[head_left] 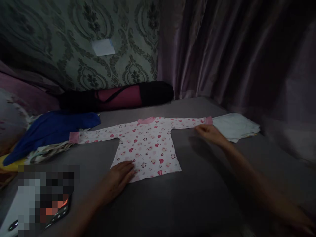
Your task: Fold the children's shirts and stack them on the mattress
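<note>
A child's long-sleeved shirt [145, 148], white with pink hearts and small flowers, lies spread flat with both sleeves stretched out sideways. It has a pink collar and pink cuffs. My left hand [122, 174] rests flat on the shirt's lower left corner, by the hem. At the far end of the right sleeve, my right hand [209, 133] has its fingers pinched together on the sleeve's lower edge, just short of the cuff.
Folded pale cloth [234, 126] lies beyond the right cuff. Blue clothing [59, 123] is heaped at the left. A black and maroon long bag [120, 97] lies along the patterned wall. Pixelated items sit at the lower left, on the grey bed surface [192, 187]. Dark curtains hang at right.
</note>
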{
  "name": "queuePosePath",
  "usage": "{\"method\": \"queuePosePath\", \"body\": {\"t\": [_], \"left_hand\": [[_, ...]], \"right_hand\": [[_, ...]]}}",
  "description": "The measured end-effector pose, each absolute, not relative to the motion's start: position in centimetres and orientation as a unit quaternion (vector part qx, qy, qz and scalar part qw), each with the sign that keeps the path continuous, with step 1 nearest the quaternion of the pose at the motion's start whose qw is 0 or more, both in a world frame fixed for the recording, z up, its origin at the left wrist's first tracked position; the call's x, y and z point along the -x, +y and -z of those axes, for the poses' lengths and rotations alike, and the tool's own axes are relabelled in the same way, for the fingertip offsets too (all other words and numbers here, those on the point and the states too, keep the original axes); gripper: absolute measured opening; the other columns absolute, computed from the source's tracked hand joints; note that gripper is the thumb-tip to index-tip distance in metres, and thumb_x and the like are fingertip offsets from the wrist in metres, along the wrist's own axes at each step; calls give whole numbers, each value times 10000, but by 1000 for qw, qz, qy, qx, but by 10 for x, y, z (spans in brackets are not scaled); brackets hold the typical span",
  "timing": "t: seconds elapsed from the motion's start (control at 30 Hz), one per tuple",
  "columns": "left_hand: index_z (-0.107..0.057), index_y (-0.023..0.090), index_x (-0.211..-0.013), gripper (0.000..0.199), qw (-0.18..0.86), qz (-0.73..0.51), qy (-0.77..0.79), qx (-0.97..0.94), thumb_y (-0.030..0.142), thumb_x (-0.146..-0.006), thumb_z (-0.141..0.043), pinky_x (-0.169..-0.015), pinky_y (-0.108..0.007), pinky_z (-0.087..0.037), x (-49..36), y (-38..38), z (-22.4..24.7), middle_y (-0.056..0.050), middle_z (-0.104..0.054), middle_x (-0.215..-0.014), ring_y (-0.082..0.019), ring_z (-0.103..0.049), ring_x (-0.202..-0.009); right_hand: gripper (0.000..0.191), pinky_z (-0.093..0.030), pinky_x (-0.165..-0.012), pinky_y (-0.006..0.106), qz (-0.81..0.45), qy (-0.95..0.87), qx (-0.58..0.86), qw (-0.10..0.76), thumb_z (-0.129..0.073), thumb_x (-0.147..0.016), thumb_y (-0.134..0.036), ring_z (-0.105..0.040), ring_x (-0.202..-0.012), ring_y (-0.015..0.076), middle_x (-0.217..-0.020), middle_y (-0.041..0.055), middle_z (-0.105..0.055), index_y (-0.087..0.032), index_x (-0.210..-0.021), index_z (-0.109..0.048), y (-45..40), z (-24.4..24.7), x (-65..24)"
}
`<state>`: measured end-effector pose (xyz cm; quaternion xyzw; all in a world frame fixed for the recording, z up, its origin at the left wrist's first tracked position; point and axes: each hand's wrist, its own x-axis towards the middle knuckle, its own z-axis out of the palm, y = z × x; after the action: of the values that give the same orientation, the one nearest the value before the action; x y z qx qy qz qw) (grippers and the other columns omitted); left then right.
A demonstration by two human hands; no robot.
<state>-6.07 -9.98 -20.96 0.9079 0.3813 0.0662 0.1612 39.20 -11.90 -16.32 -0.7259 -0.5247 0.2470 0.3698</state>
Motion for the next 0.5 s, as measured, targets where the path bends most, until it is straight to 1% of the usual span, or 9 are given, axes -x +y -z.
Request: {"method": "queuePosePath", "body": {"t": [0.03,0.07,0.13,0.2,0.27,0.33,0.4,0.43,0.5], "left_hand": [[-601,274,-1275,427,176,-84,375,-906,465,-952,-398,-1057,-411,-442,57,-93,207,-60,-598,-1330,-239,-546,-1239],[-606,269,-1262,418,189,-103,373,-903,462,-947,-412,-1045,-401,-452,51,-86,205,-65,-612,-1311,-238,-562,-1217],[-606,250,-1247,414,219,-128,368,-895,461,-942,-422,-1019,-393,-470,35,-68,202,-76,-621,-1295,-242,-580,-1189],[-600,231,-1238,420,249,-145,362,-886,460,-940,-414,-990,-388,-488,12,-48,201,-85,-628,-1279,-244,-599,-1156],[-592,214,-1239,420,266,-155,345,-887,442,-942,-402,-982,-374,-491,-17,-24,203,-93,-614,-1295,-238,-603,-1142],[-587,196,-1240,421,270,-167,327,-890,416,-949,-376,-998,-361,-479,-49,2,209,-96,-608,-1297,-226,-595,-1149],[-575,176,-1256,430,262,-190,301,-897,382,-950,-353,-1037,-361,-447,-82,27,218,-105,-601,-1299,-221,-572,-1182],[-562,174,-1275,434,256,-193,287,-903,364,-946,-352,-1065,-366,-422,-98,39,223,-106,-590,-1314,-221,-549,-1215],[-543,165,-1299,440,247,-194,277,-908,315,-942,-334,-1106,-367,-379,-126,58,233,-113,-559,-1353,-216,-504,-1270]], "right_hand": [[373,-481,-789,377,-136,-497,794,323,-499,-877,-457,-630,-842,246,-809,100,-701,-163,-858,-728,-105,165,-411],[361,-463,-813,398,-44,-461,845,269,-478,-892,-408,-622,-894,264,-878,138,-697,-144,-901,-725,-92,168,-429],[373,-427,-860,437,69,-400,898,170,-480,-890,-376,-578,-1030,311,-1047,215,-659,-97,-976,-712,-74,177,-453],[420,-388,-897,477,107,-372,916,108,-475,-889,-390,-524,-1111,351,-1147,259,-609,-57,-1008,-702,-64,187,-465],[451,-356,-917,502,106,-366,921,85,-480,-881,-410,-497,-1127,370,-1169,271,-590,-35,-1005,-698,-59,196,-468],[420,-339,-926,510,97,-373,919,89,-517,-859,-393,-486,-1131,373,-1167,264,-590,-37,-990,-697,-55,202,-467],[323,-325,-942,522,86,-374,914,128,-564,-830,-340,-473,-1152,375,-1156,245,-596,-62,-927,-697,-53,201,-468],[256,-319,-952,527,67,-366,910,182,-593,-807,-312,-473,-1158,373,-1120,230,-610,-82,-859,-692,-51,200,-469],[165,-333,-952,523,5,-322,885,336,-654,-750,-279,-511,-1113,357,-950,184,-640,-130,-681,-636,-48,194,-473]]}}
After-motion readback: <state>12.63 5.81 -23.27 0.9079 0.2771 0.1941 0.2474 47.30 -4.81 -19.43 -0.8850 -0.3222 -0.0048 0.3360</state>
